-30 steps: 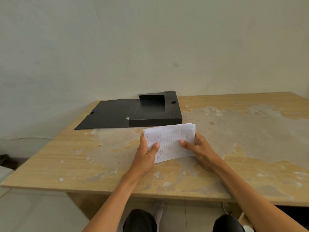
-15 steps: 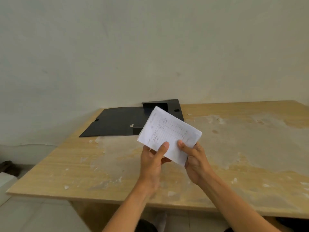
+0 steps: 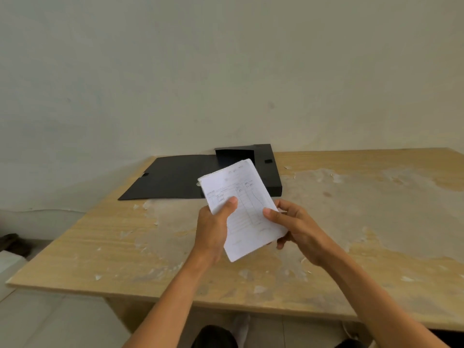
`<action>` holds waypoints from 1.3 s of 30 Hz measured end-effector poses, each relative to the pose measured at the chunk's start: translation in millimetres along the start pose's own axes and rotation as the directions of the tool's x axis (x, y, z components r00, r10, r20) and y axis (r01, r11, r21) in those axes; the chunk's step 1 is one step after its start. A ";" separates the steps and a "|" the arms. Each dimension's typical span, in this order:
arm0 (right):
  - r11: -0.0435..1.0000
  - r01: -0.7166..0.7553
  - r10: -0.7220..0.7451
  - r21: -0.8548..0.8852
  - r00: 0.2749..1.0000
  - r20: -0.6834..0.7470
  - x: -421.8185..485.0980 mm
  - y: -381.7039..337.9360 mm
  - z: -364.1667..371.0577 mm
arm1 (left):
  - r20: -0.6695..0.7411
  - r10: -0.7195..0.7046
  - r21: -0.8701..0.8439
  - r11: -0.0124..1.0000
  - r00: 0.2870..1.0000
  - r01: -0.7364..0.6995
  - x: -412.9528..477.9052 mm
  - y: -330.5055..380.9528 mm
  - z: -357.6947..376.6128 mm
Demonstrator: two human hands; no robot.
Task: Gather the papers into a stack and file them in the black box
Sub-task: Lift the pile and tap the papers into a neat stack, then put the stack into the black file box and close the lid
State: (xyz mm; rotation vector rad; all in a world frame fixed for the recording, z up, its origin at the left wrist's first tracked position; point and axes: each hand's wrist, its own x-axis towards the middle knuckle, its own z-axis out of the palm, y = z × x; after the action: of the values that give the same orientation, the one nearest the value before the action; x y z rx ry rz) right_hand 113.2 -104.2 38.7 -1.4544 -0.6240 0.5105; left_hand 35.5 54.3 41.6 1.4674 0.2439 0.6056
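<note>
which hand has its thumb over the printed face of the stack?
Both, but the left hand presses its thumb well onto the sheet of the paper stack; the right hand only pinches the edge.

Papers (image 3: 242, 209) above table (image 3: 364, 222), box (image 3: 270, 172) behind, lid left.

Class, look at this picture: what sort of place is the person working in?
Probably a bare, makeshift workroom: a worn wooden table with peeling surface, a plain pale wall, and an open black file box.
</note>
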 end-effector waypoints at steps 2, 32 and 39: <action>0.996 0.021 -0.020 -0.092 1.000 0.009 6.3 -5.1 4.7 | 0.042 -0.035 0.038 0.999 0.998 0.034 4.6 0.8 -0.7; 0.189 0.033 -0.421 -0.981 0.906 -0.051 185.3 44.4 -58.5 | -0.146 -0.183 0.428 0.875 0.972 0.228 290.3 -39.9 -9.4; 0.237 0.056 -0.561 -0.970 0.823 -0.089 190.7 70.5 -65.3 | -0.120 -0.316 0.619 0.717 0.941 0.320 320.3 -78.3 26.7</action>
State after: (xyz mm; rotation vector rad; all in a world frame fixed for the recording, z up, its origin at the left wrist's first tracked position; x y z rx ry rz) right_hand 302.2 -21.9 -16.9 -2.3934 -0.8983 -0.7319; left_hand 332.9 199.1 34.0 2.0143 0.7517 0.2393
